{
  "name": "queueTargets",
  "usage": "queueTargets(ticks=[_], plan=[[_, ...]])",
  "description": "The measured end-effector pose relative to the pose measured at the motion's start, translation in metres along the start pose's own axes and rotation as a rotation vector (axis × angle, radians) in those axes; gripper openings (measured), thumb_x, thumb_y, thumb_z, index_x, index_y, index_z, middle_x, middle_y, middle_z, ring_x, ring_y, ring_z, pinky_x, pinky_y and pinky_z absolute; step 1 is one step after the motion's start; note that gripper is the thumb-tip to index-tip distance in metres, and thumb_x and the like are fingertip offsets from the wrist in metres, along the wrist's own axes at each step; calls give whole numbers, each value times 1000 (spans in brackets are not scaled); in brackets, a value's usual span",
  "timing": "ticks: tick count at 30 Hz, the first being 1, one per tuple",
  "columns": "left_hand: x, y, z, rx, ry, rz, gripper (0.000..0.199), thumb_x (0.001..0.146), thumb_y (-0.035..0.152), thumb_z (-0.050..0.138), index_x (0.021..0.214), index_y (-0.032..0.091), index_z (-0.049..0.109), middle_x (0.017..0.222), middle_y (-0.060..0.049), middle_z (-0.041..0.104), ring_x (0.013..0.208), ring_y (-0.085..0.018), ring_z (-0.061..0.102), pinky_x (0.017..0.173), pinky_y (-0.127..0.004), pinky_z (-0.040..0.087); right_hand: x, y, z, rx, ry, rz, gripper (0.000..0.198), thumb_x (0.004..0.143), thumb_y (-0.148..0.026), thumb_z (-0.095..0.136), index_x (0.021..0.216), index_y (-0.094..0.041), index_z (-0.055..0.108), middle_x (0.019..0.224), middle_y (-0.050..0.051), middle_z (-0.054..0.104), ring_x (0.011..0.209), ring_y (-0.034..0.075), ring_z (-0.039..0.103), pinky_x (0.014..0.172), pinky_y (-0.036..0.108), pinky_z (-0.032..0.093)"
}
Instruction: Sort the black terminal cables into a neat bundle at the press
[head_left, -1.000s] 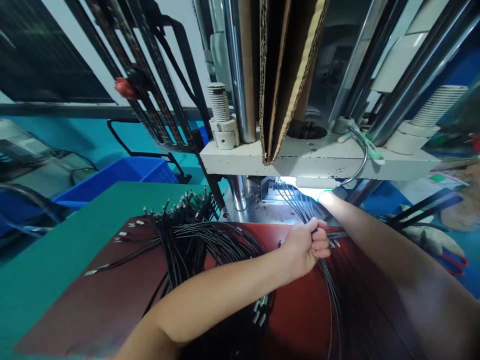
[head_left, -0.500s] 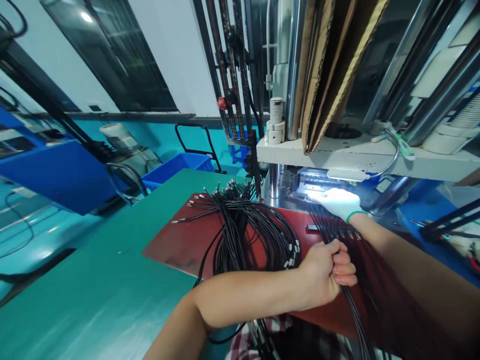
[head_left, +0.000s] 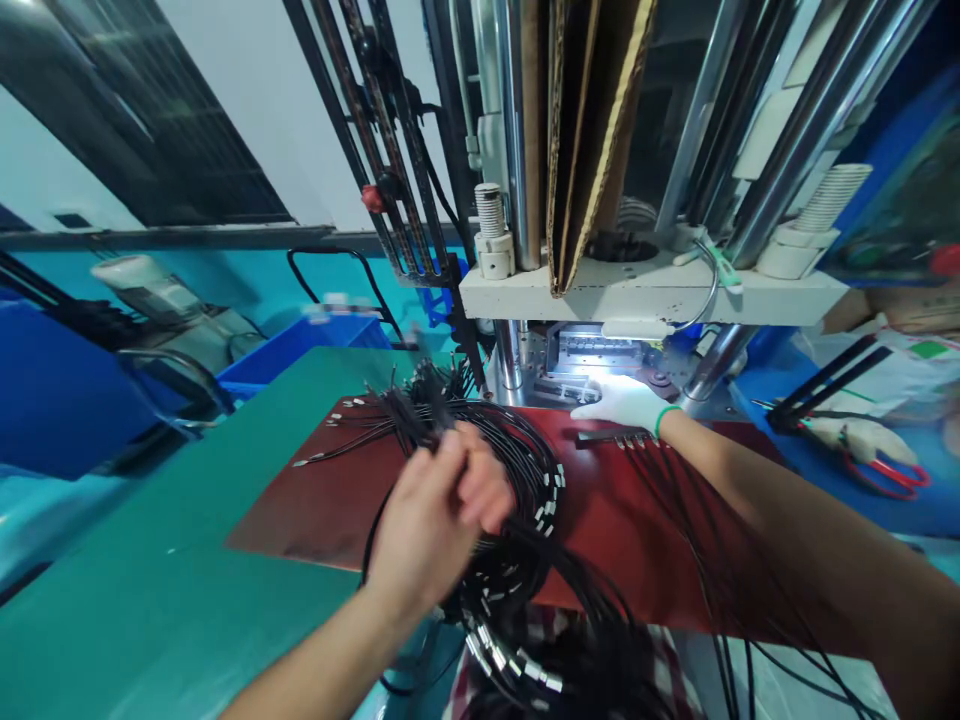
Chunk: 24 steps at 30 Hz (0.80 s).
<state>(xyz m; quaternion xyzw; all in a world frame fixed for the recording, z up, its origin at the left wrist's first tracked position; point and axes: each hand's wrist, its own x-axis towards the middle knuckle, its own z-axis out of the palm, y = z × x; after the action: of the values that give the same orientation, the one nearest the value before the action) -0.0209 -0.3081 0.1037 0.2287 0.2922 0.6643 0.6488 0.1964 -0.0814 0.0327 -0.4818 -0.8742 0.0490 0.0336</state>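
My left hand (head_left: 442, 510), blurred by motion, is closed round a bunch of black cables (head_left: 559, 555) above the cable pile. The bunch's ends rise past my fingers, and its tails hang toward my lap. My right hand (head_left: 626, 402), in a white glove, is at the front of the lit press bed (head_left: 600, 350). Glare washes out its fingers, so their grip is unclear. Just below the glove lies a dark bar (head_left: 607, 437) with several cable ends along it. Their cables run off the board's front edge. The large coiled pile of black cables (head_left: 517, 440) has silvery connectors.
A red-brown board (head_left: 300, 510) lies on the green table (head_left: 135, 610). Above the bed is the press's white plate (head_left: 652, 298), between metal columns, with cardboard (head_left: 592, 150) standing on it. Red-handled pliers (head_left: 889, 470) are at the right. A blue bin (head_left: 262, 365) is behind the table.
My left hand has moved left with the cable bunch, from beside the bed to over the pile. The gloved right hand has drawn back slightly from the bed. The view has turned right.
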Motion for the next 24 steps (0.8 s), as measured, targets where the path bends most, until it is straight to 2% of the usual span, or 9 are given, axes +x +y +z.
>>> queueTargets(ticks=[4,5,8,11,13,16,18,21,24], plan=[[45,49,-81,864,518,418,23,92,40,40,85,19,46,73,1,53,69,-13,59,68,-27,51,-1,-4,13,-9,78,-30,30,87,-40,59,104,-17,67,106,12,65,100,26,59,88,37,46],[55,59,-102,1260,680,344,28,92,40,35,78,19,45,69,0,54,72,-17,61,68,-28,51,0,-5,16,-6,93,-48,27,87,-38,58,102,-18,67,106,12,65,102,26,58,89,37,46],[69,79,-143,1563,800,178,34,79,41,56,57,20,43,52,-3,48,78,-30,63,71,-35,48,3,-5,22,17,113,-103,23,87,-37,57,95,-19,68,99,11,64,97,26,57,85,36,46],[65,78,-136,1693,814,114,45,77,50,60,48,20,42,51,-8,50,82,-37,64,77,-43,46,7,-2,29,54,114,-157,25,87,-37,58,96,-18,70,95,11,63,92,26,57,83,37,47],[68,66,-111,1824,655,150,48,84,55,51,52,19,46,60,-10,56,84,-34,63,81,-42,45,9,1,34,85,115,-193,28,89,-38,56,102,-18,70,97,11,62,93,25,56,84,37,47],[98,33,-71,1979,-6,335,40,95,45,38,76,17,58,84,-10,63,88,-24,61,81,-34,45,10,6,40,123,121,-234,32,92,-38,50,104,-17,71,95,11,61,90,24,56,83,36,46],[134,7,-56,1930,-317,404,24,93,34,47,96,15,60,102,-12,62,102,-25,57,90,-35,44,11,9,42,144,127,-247,33,94,-37,47,103,-17,71,92,11,61,88,23,55,82,35,46],[189,-33,-52,1842,-536,348,32,80,24,66,110,16,59,113,-11,59,108,-25,54,97,-38,43,11,11,41,178,144,-245,31,94,-33,47,102,-17,71,92,10,62,90,22,55,84,35,44],[217,-59,-62,1758,-641,316,18,84,23,62,100,17,63,101,-7,62,100,-20,57,93,-32,46,9,10,37,217,163,-229,28,94,-27,46,95,-16,71,91,9,64,89,21,56,84,35,44]])
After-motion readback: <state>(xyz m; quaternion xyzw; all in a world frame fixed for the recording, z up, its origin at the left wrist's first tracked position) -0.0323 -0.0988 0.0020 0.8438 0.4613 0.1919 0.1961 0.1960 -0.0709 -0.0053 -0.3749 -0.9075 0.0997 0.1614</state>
